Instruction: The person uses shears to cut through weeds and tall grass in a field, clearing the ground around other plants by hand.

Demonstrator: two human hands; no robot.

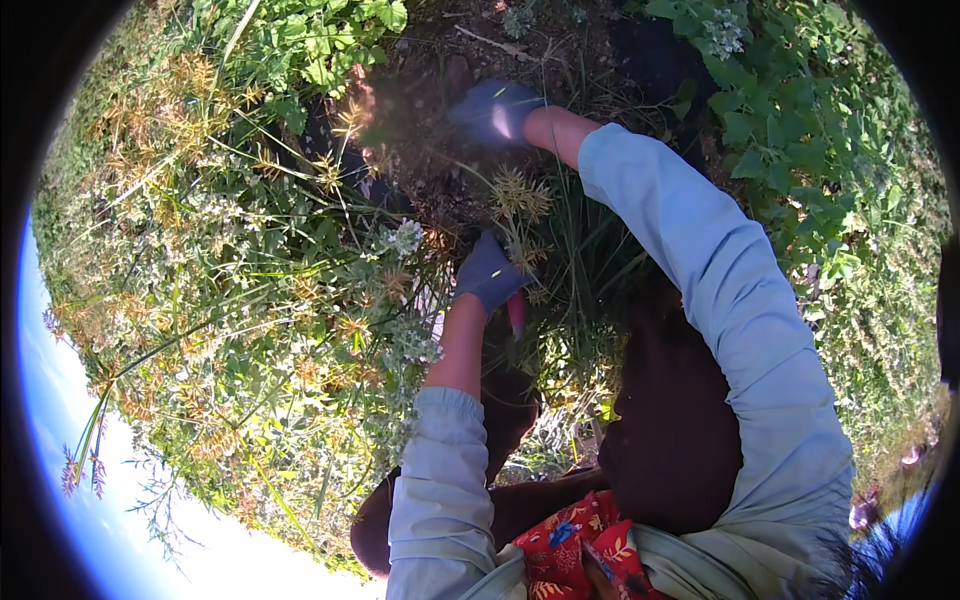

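Note:
Both my hands wear blue-grey gloves. My left hand (491, 274) is curled around a tool's pinkish-red handle (516, 313), low among grass stems at the centre; the rest of the tool is hidden. Beyond it, my right hand (495, 112) is blurred over dark soil (427, 161), its fingers too unclear to show whether anything is in them. A sedge seed head (519, 196) stands between the hands. Long green grass blades (585, 255) hang to the right of my left hand.
Tall sedges and white-flowered weeds (405, 238) crowd the left. Leafy green plants stand at the top left (322, 37) and along the right (757, 120). Dark sheeting (660, 60) shows by the soil at the top right. A dry twig (495, 43) lies on the soil. My bent knees are below.

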